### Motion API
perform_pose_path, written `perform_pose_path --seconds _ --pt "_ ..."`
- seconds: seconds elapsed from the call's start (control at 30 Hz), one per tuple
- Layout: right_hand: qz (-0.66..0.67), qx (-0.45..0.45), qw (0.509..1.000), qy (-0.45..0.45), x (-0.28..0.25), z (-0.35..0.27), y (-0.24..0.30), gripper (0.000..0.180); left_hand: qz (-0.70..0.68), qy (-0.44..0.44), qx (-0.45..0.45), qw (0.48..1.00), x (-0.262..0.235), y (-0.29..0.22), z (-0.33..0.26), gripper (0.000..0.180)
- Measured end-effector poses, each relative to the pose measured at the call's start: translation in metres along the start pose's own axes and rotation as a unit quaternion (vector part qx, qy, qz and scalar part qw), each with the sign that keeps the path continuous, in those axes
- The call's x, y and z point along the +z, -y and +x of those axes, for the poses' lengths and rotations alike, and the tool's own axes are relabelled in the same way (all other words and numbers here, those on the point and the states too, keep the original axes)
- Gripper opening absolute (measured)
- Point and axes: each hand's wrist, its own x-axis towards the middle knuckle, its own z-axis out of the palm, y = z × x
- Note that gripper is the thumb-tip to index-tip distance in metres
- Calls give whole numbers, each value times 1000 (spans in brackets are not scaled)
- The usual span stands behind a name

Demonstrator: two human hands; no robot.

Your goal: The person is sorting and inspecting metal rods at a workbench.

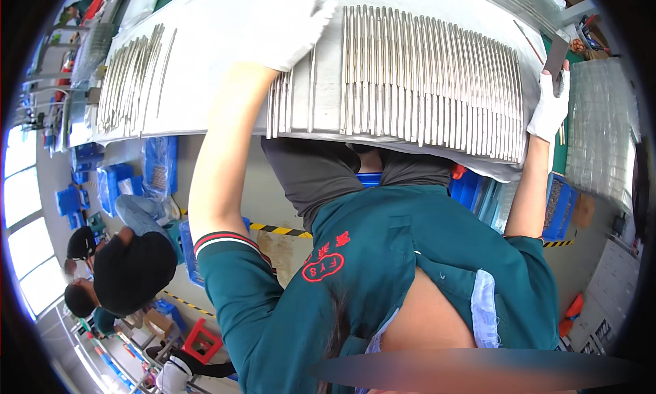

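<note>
My left hand [290, 35] wears a white glove and lies palm down over the cloth-covered table, its fingers stretched out beside the rods. Below it a small group of metal rods [279, 107] reaches to the near edge, with one single rod [312, 93] slightly apart. To the right, a wide row of slim silvery rods [430, 83] lies side by side. My right hand [549, 107], in a white glove with bare fingertips, grips a flat dark grey plate [557, 54] at the table's right end.
More rods [133, 83] lie loosely at the left of the white-covered table [198, 66]. Clear plastic-wrapped stock [598, 121] stands at the right. Blue bins [560, 206] sit below. Other people [133, 268] are at the left, near a red stool [201, 341].
</note>
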Motion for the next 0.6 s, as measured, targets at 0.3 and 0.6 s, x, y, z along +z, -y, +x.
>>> perform_pose_path --seconds 0.3,0.6 --pt "-52 -21 998 -27 -1 3 -4 58 -132 -22 123 983 75 -44 28 51" --pt "-26 -16 999 -42 -5 2 1 59 -1 -116 190 975 94 12 18 43"
